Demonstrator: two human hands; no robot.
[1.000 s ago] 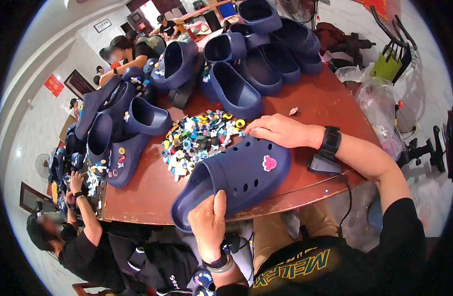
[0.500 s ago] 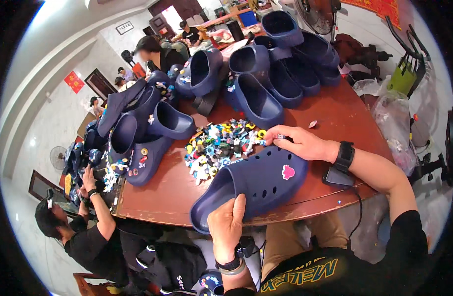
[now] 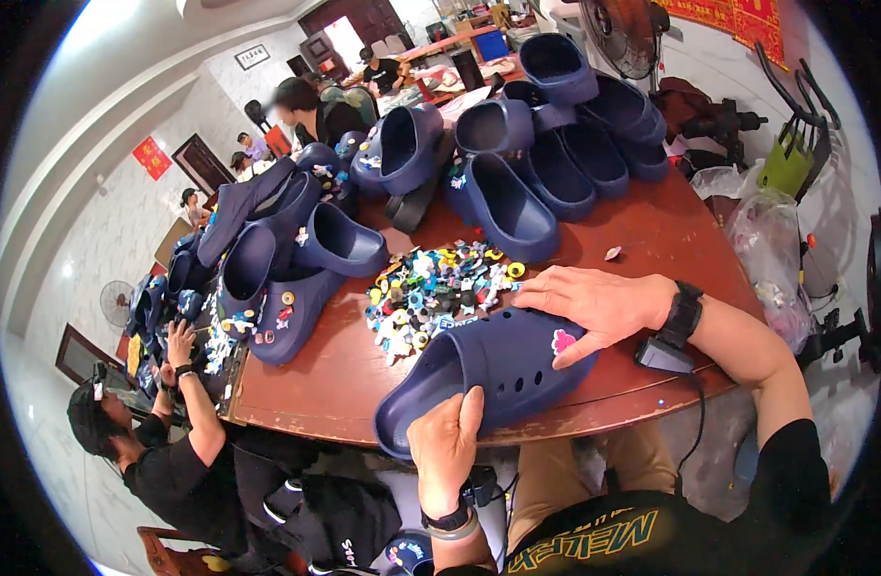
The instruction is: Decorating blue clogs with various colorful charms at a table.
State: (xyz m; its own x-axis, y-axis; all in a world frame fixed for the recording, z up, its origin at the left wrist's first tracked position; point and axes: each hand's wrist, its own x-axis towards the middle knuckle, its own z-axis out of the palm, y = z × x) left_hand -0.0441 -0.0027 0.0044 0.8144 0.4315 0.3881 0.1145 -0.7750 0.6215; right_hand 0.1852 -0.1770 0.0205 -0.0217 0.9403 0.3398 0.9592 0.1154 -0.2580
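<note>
A navy clog (image 3: 479, 365) lies tilted over the near edge of the table, its toe to the right. My left hand (image 3: 445, 437) is closed on the rim of its foot opening, thumb on the near side. Across the top of the toe spreads my right hand (image 3: 594, 302), gripping it with the fingers toward the far side and the thumb beside a pink charm (image 3: 563, 341). Its fingertips are partly hidden, and I cannot tell whether a small piece is under them. Just beyond the clog is a heap of small colourful shoe charms (image 3: 435, 293).
More navy clogs (image 3: 507, 206) are piled along the far side, and a decorated clog (image 3: 291, 317) lies to the left. A loose charm (image 3: 613, 253) rests on the red-brown table (image 3: 671, 240). At the left, a co-worker (image 3: 171, 461) handles other clogs. A fan (image 3: 618, 34) stands behind.
My right hand has gone from a pinch with a small charm at the clog's far side to lying over the toe. The left hand keeps its hold.
</note>
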